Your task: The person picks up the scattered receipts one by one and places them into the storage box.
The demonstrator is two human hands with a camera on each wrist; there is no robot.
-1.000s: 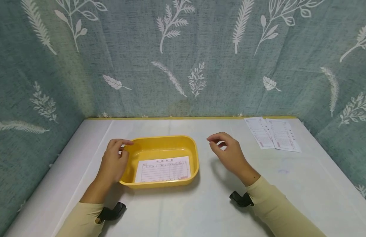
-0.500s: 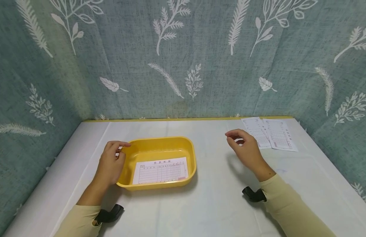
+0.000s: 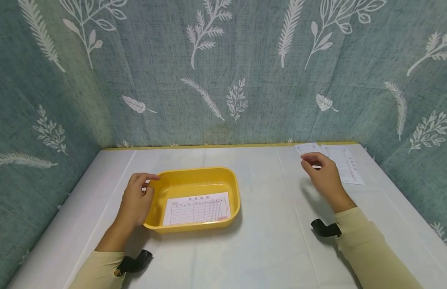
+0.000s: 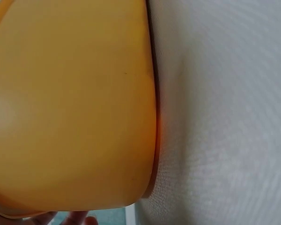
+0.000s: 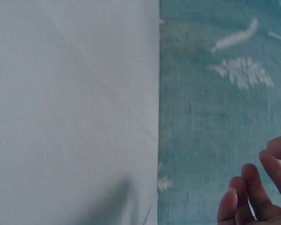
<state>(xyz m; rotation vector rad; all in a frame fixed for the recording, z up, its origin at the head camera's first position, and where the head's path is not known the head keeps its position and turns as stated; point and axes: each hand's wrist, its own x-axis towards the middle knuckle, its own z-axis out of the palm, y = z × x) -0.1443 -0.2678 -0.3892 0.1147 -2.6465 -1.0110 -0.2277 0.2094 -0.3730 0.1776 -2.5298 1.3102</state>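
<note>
A yellow plastic tray [image 3: 199,228] lies left of centre on the table, with a printed receipt slip [image 3: 198,209] flat inside it. My left hand [image 3: 137,198] holds the tray's left rim; in the left wrist view the tray's outer wall [image 4: 75,108] fills much of the picture and a few fingertips [image 4: 77,218] show below it. My right hand [image 3: 324,176] hovers at the right with loosely curved fingers and nothing between them. Behind it lie two more printed slips, a left slip [image 3: 306,147] mostly hidden by the hand and a right slip [image 3: 348,166].
The table has a white cloth [image 3: 259,249] and a yellow strip [image 3: 194,147] along its far edge. Green leaf-patterned fabric [image 3: 165,52] hangs behind and at both sides. A black wrist camera [image 3: 136,263] sits at each cuff.
My right hand has moved right, from beside the tray to in front of the far slips, covering part of them. My left hand stays at the tray's left rim.
</note>
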